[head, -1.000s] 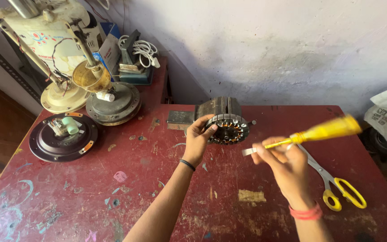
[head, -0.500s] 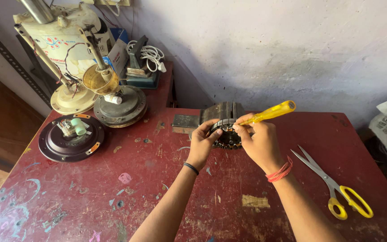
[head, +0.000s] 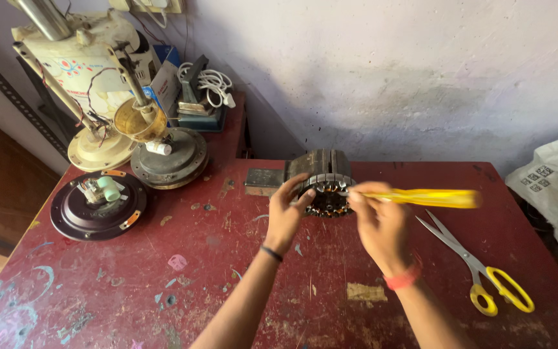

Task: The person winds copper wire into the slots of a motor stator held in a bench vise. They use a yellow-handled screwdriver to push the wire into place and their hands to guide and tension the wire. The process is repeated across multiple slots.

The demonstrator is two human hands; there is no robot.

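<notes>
Head view: the left hand (head: 287, 210) cupped the grey round laminated-steel motor stator with copper windings (head: 323, 184) at the red table's (head: 163, 284) twelve o'clock, fingers curled on its rim, probably to steady it. The right hand (head: 377, 223) pinched a yellow-handled screwdriver (head: 421, 197), long axis horizontal, handle toward three o'clock, tip at the windings. Yellow-handled scissors (head: 479, 271) lay at four o'clock.

Round metal stator (head: 323, 184) on edge on red table; yellow-handled screwdriver (head: 424, 197) level, tip at stator.
</notes>
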